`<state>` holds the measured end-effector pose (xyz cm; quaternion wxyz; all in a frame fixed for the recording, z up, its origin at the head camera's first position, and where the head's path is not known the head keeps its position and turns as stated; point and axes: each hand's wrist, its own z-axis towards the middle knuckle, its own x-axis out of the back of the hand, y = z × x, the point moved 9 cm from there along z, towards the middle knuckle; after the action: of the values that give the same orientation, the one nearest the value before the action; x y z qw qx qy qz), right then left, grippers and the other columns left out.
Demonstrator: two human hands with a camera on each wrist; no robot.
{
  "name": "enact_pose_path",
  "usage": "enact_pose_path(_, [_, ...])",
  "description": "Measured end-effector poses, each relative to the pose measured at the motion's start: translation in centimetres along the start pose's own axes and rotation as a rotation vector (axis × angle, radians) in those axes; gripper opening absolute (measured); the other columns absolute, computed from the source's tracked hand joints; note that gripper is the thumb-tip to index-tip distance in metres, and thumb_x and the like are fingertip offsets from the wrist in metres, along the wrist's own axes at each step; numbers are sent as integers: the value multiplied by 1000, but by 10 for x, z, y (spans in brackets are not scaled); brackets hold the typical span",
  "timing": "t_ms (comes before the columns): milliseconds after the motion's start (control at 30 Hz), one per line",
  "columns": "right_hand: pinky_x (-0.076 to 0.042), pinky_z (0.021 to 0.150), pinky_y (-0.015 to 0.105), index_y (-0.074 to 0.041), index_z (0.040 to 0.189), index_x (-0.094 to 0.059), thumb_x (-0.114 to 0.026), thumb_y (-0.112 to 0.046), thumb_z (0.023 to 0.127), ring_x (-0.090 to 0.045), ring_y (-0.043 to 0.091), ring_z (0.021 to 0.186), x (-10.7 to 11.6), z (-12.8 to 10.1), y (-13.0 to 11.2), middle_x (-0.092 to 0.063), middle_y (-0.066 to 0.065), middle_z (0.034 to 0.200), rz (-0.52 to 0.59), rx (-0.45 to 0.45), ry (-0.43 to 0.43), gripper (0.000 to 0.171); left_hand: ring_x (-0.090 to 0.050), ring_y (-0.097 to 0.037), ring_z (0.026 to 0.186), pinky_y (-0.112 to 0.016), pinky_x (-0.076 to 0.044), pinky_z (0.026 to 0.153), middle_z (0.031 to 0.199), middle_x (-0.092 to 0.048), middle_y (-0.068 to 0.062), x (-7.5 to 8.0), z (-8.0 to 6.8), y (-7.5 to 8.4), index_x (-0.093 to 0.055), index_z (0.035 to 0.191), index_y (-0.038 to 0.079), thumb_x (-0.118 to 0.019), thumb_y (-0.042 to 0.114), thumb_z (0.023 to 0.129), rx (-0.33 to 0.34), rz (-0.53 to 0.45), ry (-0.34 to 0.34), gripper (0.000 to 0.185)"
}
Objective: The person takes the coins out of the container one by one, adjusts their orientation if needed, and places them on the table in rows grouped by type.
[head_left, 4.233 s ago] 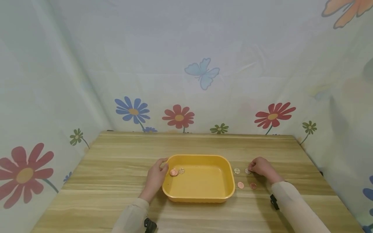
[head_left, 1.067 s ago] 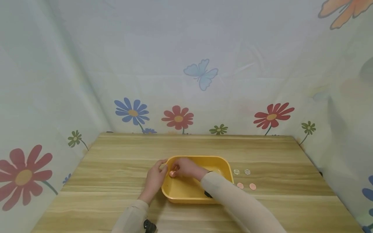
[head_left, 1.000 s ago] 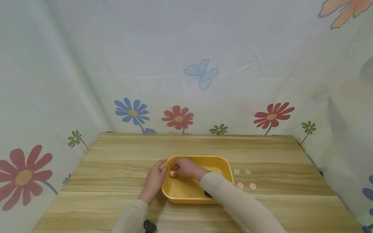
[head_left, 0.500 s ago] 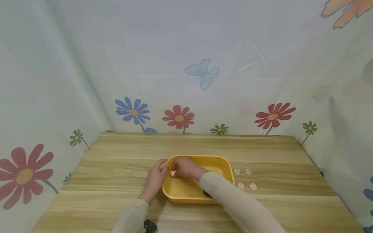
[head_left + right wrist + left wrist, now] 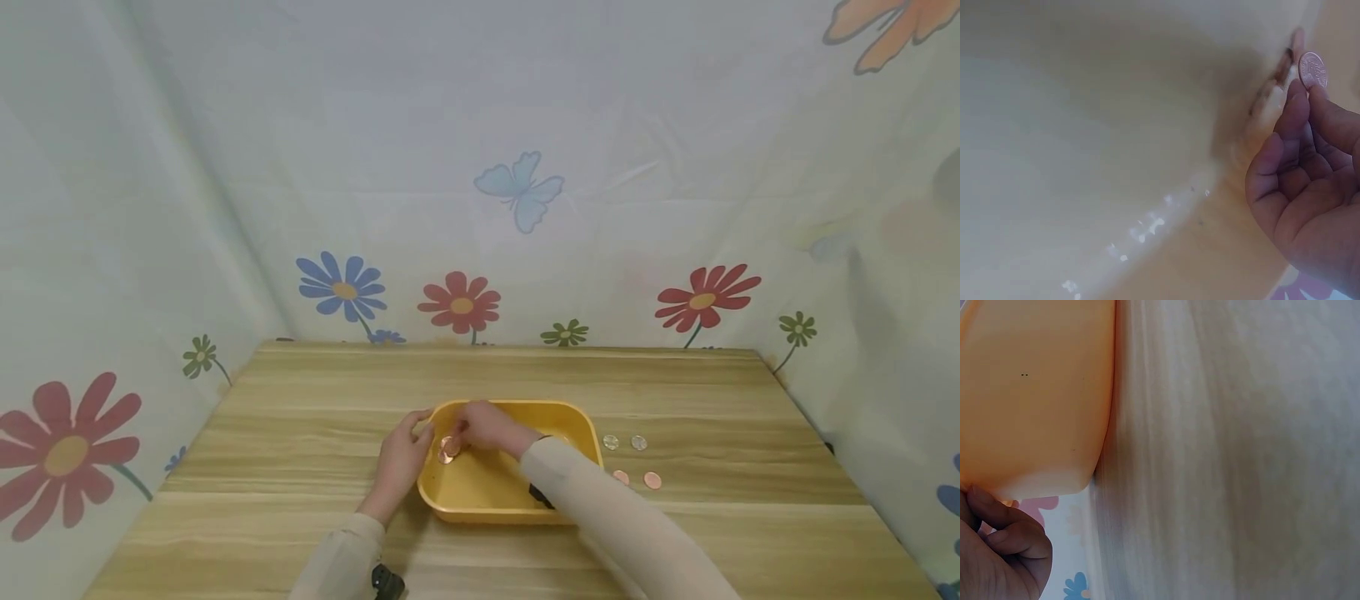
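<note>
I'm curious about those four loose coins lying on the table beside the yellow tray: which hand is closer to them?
Right. The right hand is inside the yellow tray, pinching a coin; the left hand grips the tray's far-side rim, away from the loose coins.

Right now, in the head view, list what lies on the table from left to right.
Left hand → yellow tray, with the right hand pinching a coin over it → silver coins and copper coins.

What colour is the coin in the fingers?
The coin pinched by the right hand is coppery pink, clearest in the right wrist view.
</note>
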<state>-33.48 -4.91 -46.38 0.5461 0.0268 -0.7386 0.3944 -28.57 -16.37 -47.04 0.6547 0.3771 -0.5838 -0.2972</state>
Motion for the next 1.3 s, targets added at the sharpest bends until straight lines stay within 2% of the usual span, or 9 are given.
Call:
enact_pose_path(167, [-49, 71, 23, -2, 85, -76, -72, -7, 92, -53, 10, 73, 12, -5, -4, -75, 9, 87, -39, 26, 4, 9, -51, -10, 55, -24, -43, 51, 67, -64, -12, -2, 0, -1, -61, 137, 2, -54, 16, 104, 4, -7, -6, 36])
enact_pose_path(300, [-48, 67, 23, -2, 86, -75, -70, -6, 94, -56, 12, 72, 24, -11, -7, -74, 11, 89, -8, 12, -9, 10, -54, -11, 57, -25, -45, 52, 73, -68, -18, -2, 0, -1, -60, 137, 2, -54, 15, 104, 6, -2, -1, 37])
enact_pose_path(467, [-47, 63, 20, -4, 89, -73, -65, -8, 98, -61, 14, 71, 41, -22, -11, -73, 10, 88, 44, 12, -32, 13, -53, -11, 57, -25, -45, 52, 71, -66, -16, -1, -1, -1, -60, 138, 3, -54, 15, 103, 9, 9, 1, 37])
enact_pose_path(700, [-47, 66, 21, -7, 86, -69, -62, -9, 100, -56, 11, 72, 70, -43, -12, -69, 4, 86, 104, 10, -22, 16, -48, -10, 54, -25, -43, 50, 65, -59, -9, -1, -1, 0, -60, 138, 4, -54, 16, 104, 10, 30, 2, 37])
enact_pose_path(867, [-47, 66, 21, -4, 87, -66, -61, -6, 100, -55, 11, 72, 84, -58, -5, -66, 5, 85, 129, 8, -23, 14, -48, -11, 54, -26, -43, 51, 65, -59, -9, 0, -1, -1, -60, 138, 4, -54, 16, 103, 18, 32, 5, 37])
enact_pose_path(967, [-51, 68, 25, -1, 88, -65, -59, -3, 100, -54, 11, 72, 90, -66, 1, -66, 8, 86, 155, 10, -19, 14, -48, -11, 55, -26, -43, 52, 66, -60, -9, 0, -2, -2, -60, 138, 4, -54, 16, 104, 20, 31, 4, 37])
enact_pose_path(1167, [-52, 68, 28, 1, 90, -65, -58, -3, 101, -55, 11, 72, 102, -88, 19, -68, 11, 87, 168, 3, -4, 14, -51, -12, 58, -26, -45, 53, 78, -68, -17, -1, -1, -3, -59, 140, 5, -54, 18, 104, 24, 27, -1, 38])
enact_pose_path(1300, [-53, 68, 32, 2, 90, -64, -57, 0, 100, -55, 12, 73, 110, -104, 32, -67, 12, 85, 184, 20, 5, 13, -51, -12, 57, -27, -45, 53, 76, -67, -16, -1, 0, -3, -60, 139, 5, -54, 17, 104, 20, 23, 4, 37])
